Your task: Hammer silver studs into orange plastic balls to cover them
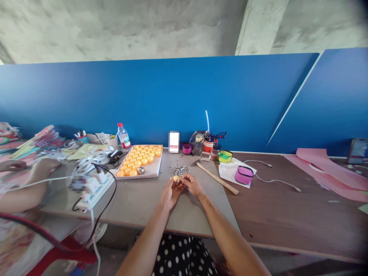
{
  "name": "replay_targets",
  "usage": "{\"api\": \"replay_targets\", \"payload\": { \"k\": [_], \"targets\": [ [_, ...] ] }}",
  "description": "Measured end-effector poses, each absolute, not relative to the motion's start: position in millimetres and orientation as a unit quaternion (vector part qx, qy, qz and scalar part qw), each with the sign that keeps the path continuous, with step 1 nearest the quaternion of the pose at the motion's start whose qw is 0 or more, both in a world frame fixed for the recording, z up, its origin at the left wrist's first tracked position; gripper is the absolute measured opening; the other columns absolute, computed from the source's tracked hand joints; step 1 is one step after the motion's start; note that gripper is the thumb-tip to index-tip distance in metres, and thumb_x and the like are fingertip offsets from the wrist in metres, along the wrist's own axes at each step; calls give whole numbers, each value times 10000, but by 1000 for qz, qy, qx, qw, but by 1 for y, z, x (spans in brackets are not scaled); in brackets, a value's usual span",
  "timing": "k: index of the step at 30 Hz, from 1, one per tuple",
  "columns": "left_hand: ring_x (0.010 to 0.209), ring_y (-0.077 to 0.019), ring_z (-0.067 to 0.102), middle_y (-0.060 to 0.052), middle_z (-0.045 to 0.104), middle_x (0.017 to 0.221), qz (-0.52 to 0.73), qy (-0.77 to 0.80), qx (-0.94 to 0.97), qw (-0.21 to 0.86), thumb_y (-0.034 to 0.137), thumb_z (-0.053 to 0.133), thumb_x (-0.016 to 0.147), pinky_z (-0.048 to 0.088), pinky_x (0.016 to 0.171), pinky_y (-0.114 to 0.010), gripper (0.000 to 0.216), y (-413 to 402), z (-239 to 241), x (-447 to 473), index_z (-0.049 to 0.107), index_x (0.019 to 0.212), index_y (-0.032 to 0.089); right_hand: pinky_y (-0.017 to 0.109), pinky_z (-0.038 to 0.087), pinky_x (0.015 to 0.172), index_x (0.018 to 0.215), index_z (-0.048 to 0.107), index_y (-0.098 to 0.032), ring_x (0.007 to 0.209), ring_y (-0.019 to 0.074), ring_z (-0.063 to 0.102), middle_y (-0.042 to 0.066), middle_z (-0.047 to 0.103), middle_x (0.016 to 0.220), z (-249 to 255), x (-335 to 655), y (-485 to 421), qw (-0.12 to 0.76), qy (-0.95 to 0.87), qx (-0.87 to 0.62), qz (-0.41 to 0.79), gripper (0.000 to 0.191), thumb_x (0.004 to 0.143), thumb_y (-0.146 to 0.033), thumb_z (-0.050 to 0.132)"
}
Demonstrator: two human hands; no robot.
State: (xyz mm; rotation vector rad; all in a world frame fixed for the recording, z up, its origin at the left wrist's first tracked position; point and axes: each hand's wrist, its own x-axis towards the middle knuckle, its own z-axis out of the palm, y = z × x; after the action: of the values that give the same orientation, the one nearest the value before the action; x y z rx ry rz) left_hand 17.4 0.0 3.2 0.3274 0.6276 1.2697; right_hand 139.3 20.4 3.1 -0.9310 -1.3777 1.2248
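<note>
So, edges first: grey work surface (pixel 135 203) has its near edge running under both forearms, and its right edge cuts diagonally to the brown tabletop (pixel 283 212). Widest stretch for moving is on that brown top, between the white cables (pixel 277 181) and the near edge. Left side is tighter — power strip (pixel 99 191) plus a co-worker's forearm (pixel 37 184).

Working ball (pixel 176 179) (orange, ping-pong style) sits just above the grey surface, near its middle. Left hand (pixel 169 194) has its fingers curled around it, nearly closed. Right hand (pixel 194 186) is at the ball's right side, thumb and index drawn close together; can't tell if they pinch anything.

Containers: shallow white box (pixel 155 171), left of the hands, carries orange balls (pixel 138 160) in packed rows, roughly thirty — too tight for an exact count. One silver-covered ball (pixel 140 170) sits in its near part. Pen cup (pixel 82 138) has several pens. Clear bottle (pixel 124 137) with red cap stands behind the box.

Counts: one hammer (pixel 217 178), head toward the back; two purple pouches (pixel 244 175), the nearer on white paper (pixel 227 171); one yellow-green pouch (pixel 225 156); silver bits (pixel 180 170) piled just beyond the hands, too small to count.
</note>
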Motion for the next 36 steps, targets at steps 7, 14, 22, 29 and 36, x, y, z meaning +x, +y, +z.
{"api": "replay_targets", "payload": {
  "k": [7, 14, 22, 29, 36],
  "targets": [
    [572, -127, 607, -45, 630, 652, 585, 288, 160, 741, 284, 536, 812, 495, 659, -284, 171, 1, 0, 18, 566, 778, 119, 207, 347, 536, 676, 558, -192, 546, 88, 427, -49, 504, 594, 0, 138, 19, 500, -562, -395, 528, 136, 661, -323, 590],
    [572, -130, 609, -43, 631, 637, 586, 281, 161, 743, 265, 524, 817, 505, 660, -288, 161, 2, -1, 18, 570, 778, 116, 202, 354, 537, 673, 550, -186, 539, 83, 432, -54, 502, 589, -2, 138, 20, 497, -558, -391, 537, 130, 672, -311, 584],
    [568, -130, 611, -30, 629, 631, 596, 283, 187, 727, 267, 580, 779, 507, 649, -286, 140, -1, 1, 21, 559, 772, 129, 202, 363, 520, 665, 551, -185, 515, 79, 438, -58, 504, 565, 2, 139, 17, 489, -556, -401, 539, 129, 654, -308, 586],
    [490, -115, 582, 9, 598, 566, 598, 302, 220, 709, 297, 618, 741, 502, 578, -274, 172, -4, 5, 24, 530, 760, 152, 199, 364, 483, 683, 529, -185, 469, 72, 431, -69, 495, 534, -3, 141, 20, 491, -545, -400, 550, 135, 645, -300, 589],
    [454, -105, 559, 24, 584, 550, 607, 310, 240, 691, 307, 638, 713, 488, 538, -261, 204, -3, 3, 26, 510, 763, 157, 194, 358, 456, 679, 501, -189, 452, 72, 436, -72, 492, 520, -5, 141, 21, 490, -540, -400, 556, 142, 646, -303, 580]
  ]
}}
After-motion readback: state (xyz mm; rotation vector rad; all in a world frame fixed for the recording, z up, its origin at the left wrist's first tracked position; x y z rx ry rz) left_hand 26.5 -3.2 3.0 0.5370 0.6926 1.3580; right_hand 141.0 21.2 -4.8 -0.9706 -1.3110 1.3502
